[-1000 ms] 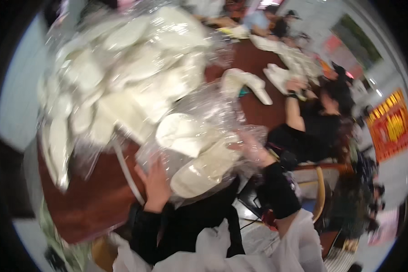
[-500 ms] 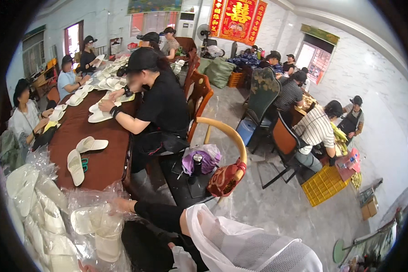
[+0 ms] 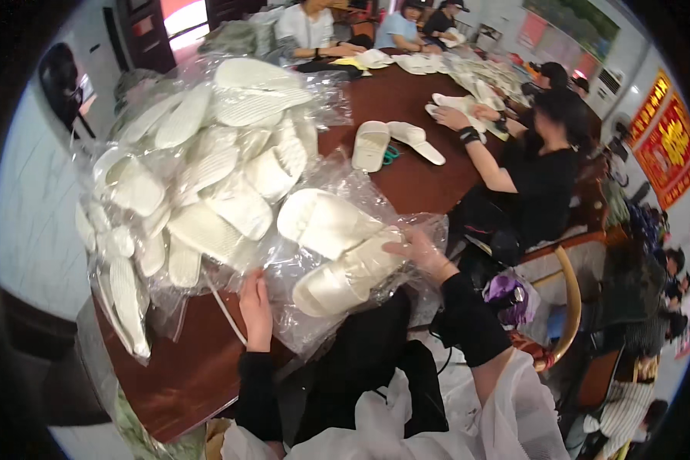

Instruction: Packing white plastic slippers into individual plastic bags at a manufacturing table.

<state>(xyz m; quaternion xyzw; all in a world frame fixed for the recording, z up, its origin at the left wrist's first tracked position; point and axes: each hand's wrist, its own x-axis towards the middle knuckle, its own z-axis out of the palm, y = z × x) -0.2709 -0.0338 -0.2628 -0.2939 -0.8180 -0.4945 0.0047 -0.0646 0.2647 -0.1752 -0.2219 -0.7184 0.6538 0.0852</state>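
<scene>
Right-hand grip (image 3: pixel 418 251) pinches the near end of a pair of cream slippers (image 3: pixel 345 238), the pair lying just left of it among clear plastic film (image 3: pixel 287 314), while the left-hand grip (image 3: pixel 256 310) has fingers held straight at the film's left edge, so I cannot tell whether it pinches any. With the right grip seemingly alone bearing the pair, slick film could let a slipper slide out, or snag on the bagged heap (image 3: pixel 215 169) beyond the left grip. Both slippers look smooth, broad-banded and crossed askew, soles partly hidden.
</scene>
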